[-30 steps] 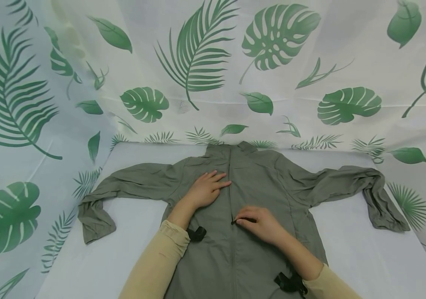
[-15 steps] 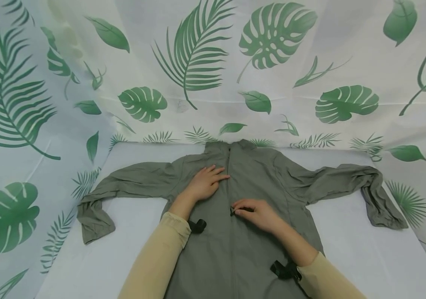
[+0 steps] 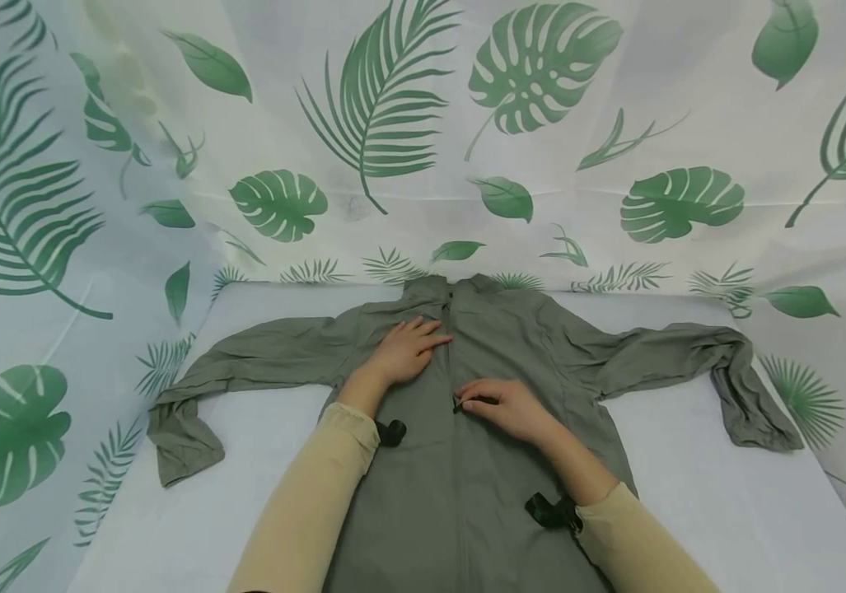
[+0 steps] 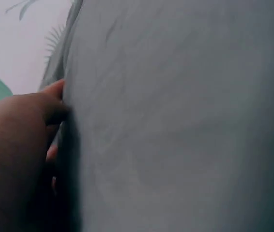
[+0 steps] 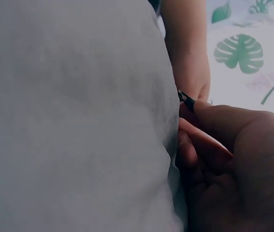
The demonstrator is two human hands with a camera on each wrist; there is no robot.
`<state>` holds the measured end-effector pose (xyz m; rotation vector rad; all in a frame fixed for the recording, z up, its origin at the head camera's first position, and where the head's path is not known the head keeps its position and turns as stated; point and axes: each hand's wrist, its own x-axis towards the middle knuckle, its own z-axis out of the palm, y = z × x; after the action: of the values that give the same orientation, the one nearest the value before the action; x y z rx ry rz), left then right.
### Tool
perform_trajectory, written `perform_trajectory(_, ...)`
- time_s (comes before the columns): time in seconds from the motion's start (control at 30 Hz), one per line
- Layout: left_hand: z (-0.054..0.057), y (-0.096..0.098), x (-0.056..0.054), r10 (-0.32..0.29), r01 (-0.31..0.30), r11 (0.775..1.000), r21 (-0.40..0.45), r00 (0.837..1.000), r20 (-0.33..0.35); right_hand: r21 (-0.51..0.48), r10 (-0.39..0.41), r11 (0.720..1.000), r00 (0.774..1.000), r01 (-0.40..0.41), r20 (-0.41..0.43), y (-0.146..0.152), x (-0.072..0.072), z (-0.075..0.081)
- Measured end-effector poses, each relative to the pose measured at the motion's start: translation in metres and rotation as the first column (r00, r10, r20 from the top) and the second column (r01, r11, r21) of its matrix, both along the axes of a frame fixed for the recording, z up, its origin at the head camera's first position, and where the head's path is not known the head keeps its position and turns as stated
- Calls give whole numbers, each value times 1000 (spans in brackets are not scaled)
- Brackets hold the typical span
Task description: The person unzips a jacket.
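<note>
White table point(image 3: 193, 527): bears grey-green jacket point(image 3: 415, 478), spread flat, collar point(image 3: 425, 289) far, sleeves point(image 3: 282, 350) left and right | left hand point(image 3: 404, 351): extended fingers rest left of centre | right hand point(image 3: 506, 406): pinches dark zipper pull point(image 3: 456, 404), nearer

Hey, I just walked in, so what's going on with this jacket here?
A person has a grey-green jacket spread front up on a white surface, its sleeves out to the sides. Their right hand pinches the black zipper pull on the front. Their left hand rests on the chest with fingers spread, higher up beside the zip. Right now the pull sits below the collar, not at the top.
</note>
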<state>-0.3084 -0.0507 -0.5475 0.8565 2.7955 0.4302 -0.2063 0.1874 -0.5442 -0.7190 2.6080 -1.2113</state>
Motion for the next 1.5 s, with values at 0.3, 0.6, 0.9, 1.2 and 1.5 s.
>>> perform_trajectory(0.3, 9, -1, 37, -51, 51, 999, -9, 999, -20, -18, 7, 1000, 1000, -7, -24, -2, 2, -3)
perform_trajectory(0.6, 17, -16, 72, -222, 220, 974, 49, 974, 54, -20, -8, 1000, 999, 7, -46, -4, 4, -8)
perform_trajectory(0.9, 3, -22, 77, -221, 219, 975, 41, 975, 38, -19, -3, 1000, 999, 2, -39, -6, 4, -9)
perform_trajectory(1.2, -3, -23, 79, -242, 245, 967, 64, 969, -46, -14, -3, 1000, 997, 2, -72, -7, 6, -5)
perform_trajectory(1.5, 4, -19, 80, -231, 235, 968, 84, 971, -55, 47, 23, 999, 978, -13, -207, -6, 11, 0)
